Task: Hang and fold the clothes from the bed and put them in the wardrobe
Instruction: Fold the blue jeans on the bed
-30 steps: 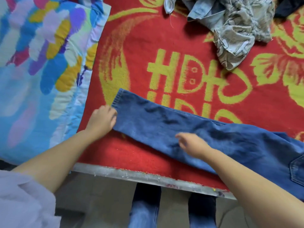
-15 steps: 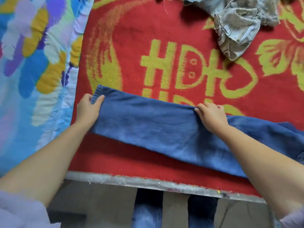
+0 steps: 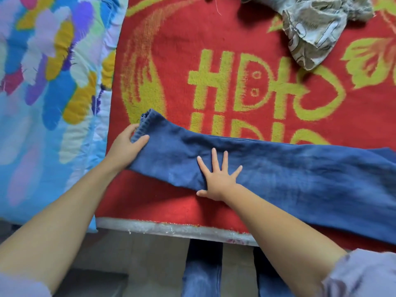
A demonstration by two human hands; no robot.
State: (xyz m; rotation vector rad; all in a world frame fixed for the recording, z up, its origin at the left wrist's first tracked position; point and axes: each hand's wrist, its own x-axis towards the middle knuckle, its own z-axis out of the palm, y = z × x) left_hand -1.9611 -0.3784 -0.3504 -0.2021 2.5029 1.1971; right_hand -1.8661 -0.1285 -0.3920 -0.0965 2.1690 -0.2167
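Observation:
A pair of blue jeans (image 3: 289, 181) lies stretched across the red and yellow blanket (image 3: 214, 39) on the bed, legs together, cuffs at the left. My left hand (image 3: 126, 146) grips the cuff end, thumb on top of the denim. My right hand (image 3: 216, 176) presses flat on the middle of the leg with fingers spread wide. The waist end runs off the right edge of the view.
A crumpled grey patterned garment (image 3: 317, 28) lies at the back right of the bed. A bright blue, yellow and purple quilt (image 3: 47, 93) covers the left side. The bed's pale front edge (image 3: 171, 229) runs below the jeans. My own jeans-clad legs (image 3: 203, 271) stand beneath.
My right hand left the far edge of the leg, moved toward me and opened flat on the denim. My left hand kept hold of the cuff, which has lifted slightly.

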